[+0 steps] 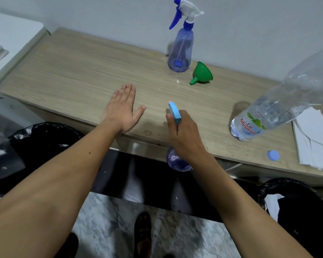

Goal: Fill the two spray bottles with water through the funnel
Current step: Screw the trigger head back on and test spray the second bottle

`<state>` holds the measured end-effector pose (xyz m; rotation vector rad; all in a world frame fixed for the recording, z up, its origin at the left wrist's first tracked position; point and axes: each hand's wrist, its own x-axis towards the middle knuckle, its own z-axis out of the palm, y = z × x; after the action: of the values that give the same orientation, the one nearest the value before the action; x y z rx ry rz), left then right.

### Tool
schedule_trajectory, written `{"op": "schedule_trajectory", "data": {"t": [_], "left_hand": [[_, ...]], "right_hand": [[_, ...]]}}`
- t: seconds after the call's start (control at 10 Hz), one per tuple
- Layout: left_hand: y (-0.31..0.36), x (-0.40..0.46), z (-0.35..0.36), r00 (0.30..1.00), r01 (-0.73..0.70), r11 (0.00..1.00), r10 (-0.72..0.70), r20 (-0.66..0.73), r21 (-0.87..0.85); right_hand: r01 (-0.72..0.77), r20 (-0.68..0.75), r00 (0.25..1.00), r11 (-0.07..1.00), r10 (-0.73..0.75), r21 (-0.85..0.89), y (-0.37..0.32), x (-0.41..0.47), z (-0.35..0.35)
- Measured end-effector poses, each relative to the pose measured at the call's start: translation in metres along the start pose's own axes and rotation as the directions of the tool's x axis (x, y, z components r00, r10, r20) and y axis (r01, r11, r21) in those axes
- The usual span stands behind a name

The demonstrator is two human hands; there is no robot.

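At the near edge of the wooden surface (82, 71), two bare hands work with spray bottles, a funnel and a water bottle.

Right hand (185, 135) curls its fingers (171, 121) round the neck of a purple spray bottle (177, 161) with a light blue trigger head (174, 112), whose body hangs just past the surface's front edge. Left hand (119, 110), at nine o'clock from it, hovers flat with fingers straight and close together, thumb spread, holding nothing. At twelve o'clock, near the wall, a second spray bottle (181, 45) stands upright with a blue-and-white head; the green funnel (202, 73) lies on its side just beside it. At three o'clock a clear water bottle (278, 105) stands uncapped, its blue cap (273, 155) lying near a stack of white paper (313, 142).
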<state>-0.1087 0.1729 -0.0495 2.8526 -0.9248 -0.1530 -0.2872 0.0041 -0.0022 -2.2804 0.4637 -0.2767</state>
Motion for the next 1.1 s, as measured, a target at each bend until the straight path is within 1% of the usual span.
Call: {"op": "schedule_trajectory", "data": {"t": [0.2, 0.3, 0.5, 0.6, 0.7, 0.8, 0.9, 1.0, 1.1], "left_hand": [[0.0, 0.0, 0.001, 1.0, 0.003, 1.0, -0.003, -0.002, -0.001], [0.0, 0.0, 0.001, 1.0, 0.005, 1.0, -0.005, -0.001, -0.003], [-0.001, 0.0, 0.002, 1.0, -0.007, 1.0, 0.007, -0.008, -0.001], [0.0, 0.0, 0.002, 1.0, -0.009, 1.0, 0.009, -0.015, -0.002], [0.0, -0.001, 0.002, 1.0, -0.015, 1.0, 0.014, -0.02, -0.024], [-0.002, 0.0, 0.003, 1.0, -0.022, 0.998, 0.02, -0.023, -0.066], [-0.004, -0.005, 0.003, 0.995, -0.09, 0.977, 0.082, -0.052, -0.191], [-0.002, -0.017, 0.0, 0.979, -0.205, 0.894, 0.192, -0.074, -0.399], [0.012, -0.029, 0.001, 0.955, -0.288, 0.808, 0.284, -0.087, -0.514]], "right_hand": [[0.003, 0.014, 1.0, 1.0, -0.003, -0.013, -0.004, -0.002, 0.001], [0.002, -0.009, 1.0, 1.0, -0.002, 0.005, -0.004, -0.001, 0.0], [-0.033, -0.009, 0.999, 0.999, 0.033, 0.014, -0.004, -0.003, -0.002], [0.007, -0.029, 1.0, 0.999, -0.006, 0.045, -0.006, -0.004, -0.004], [0.08, -0.048, 0.996, 0.993, -0.076, 0.091, -0.011, -0.005, -0.009], [0.112, -0.08, 0.992, 0.962, -0.095, 0.249, -0.018, -0.006, -0.018], [0.128, -0.117, 0.989, 0.937, -0.094, 0.324, -0.019, -0.003, -0.028], [0.135, -0.137, 0.987, 0.903, -0.086, 0.409, -0.016, 0.004, -0.037], [0.122, -0.117, 0.991, 0.847, -0.071, 0.517, -0.016, 0.012, -0.045]]}}
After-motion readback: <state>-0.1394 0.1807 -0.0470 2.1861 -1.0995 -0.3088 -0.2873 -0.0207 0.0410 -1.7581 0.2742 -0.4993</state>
